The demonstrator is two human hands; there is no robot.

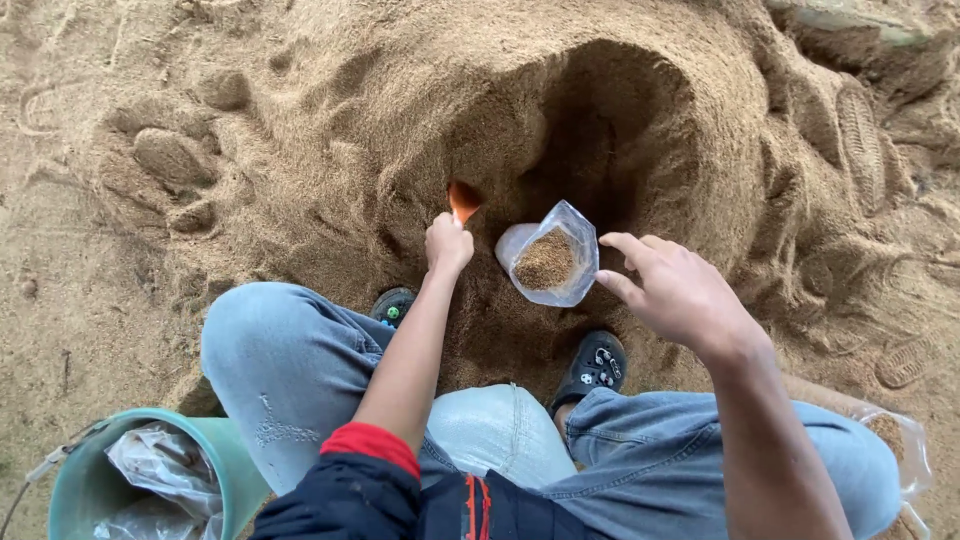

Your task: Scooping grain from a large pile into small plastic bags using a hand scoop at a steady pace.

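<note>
While your left hand [448,244] grips the orange scoop [463,199] in the sawdust pile [330,150], keep your right hand's [672,290] loosely open fingers [627,243] steadying the half-filled clear bag [551,256] standing beside it.

Open sand lies left of the scoop [463,200]. Ahead, passage is blocked by the hollowed sand wall [600,110]; the bag [549,262] stands between.
</note>
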